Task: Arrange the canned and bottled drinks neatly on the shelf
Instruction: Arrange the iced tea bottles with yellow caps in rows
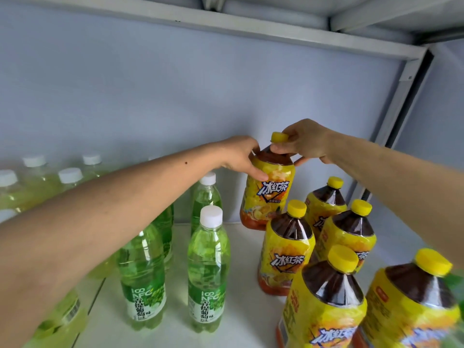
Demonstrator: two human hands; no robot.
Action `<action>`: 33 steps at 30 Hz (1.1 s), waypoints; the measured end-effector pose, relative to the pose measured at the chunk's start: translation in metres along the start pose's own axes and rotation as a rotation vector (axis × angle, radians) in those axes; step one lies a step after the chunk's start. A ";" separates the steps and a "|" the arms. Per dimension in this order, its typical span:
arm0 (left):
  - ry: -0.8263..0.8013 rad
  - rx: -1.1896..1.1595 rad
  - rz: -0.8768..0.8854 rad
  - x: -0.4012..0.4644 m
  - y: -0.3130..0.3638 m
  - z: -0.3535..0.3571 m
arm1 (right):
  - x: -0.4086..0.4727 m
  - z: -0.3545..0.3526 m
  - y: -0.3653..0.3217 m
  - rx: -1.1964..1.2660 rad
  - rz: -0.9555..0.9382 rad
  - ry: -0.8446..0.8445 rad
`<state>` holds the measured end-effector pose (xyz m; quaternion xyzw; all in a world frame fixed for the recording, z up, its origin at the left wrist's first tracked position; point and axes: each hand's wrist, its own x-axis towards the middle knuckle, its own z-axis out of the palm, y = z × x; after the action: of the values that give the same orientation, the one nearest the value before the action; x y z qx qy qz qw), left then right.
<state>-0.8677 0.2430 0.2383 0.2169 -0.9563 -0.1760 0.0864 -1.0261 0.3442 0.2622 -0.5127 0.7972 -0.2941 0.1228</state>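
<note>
A yellow-labelled iced tea bottle with a yellow cap stands at the back of the white shelf, tilted slightly. My left hand grips its upper left side. My right hand pinches its neck just under the cap. Several more iced tea bottles stand in rows to the right and front. Green grape drink bottles with white caps stand in rows to the left, partly hidden under my left forearm.
Pale yellow-green bottles with white caps fill the far left. A grey back wall and a metal frame upright bound the shelf. An upper shelf's underside hangs above.
</note>
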 end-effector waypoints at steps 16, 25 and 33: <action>-0.036 0.141 0.018 0.003 -0.003 0.011 | -0.004 0.021 0.007 -0.014 0.005 0.033; -0.075 0.330 -0.012 0.002 -0.013 0.011 | -0.004 0.060 0.038 -0.156 0.065 -0.044; -0.083 0.389 -0.005 0.002 -0.006 0.007 | -0.008 0.061 0.049 -0.213 0.067 -0.060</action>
<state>-0.8684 0.2389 0.2300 0.2244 -0.9745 0.0031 0.0028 -1.0284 0.3450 0.1834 -0.5047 0.8365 -0.1880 0.1012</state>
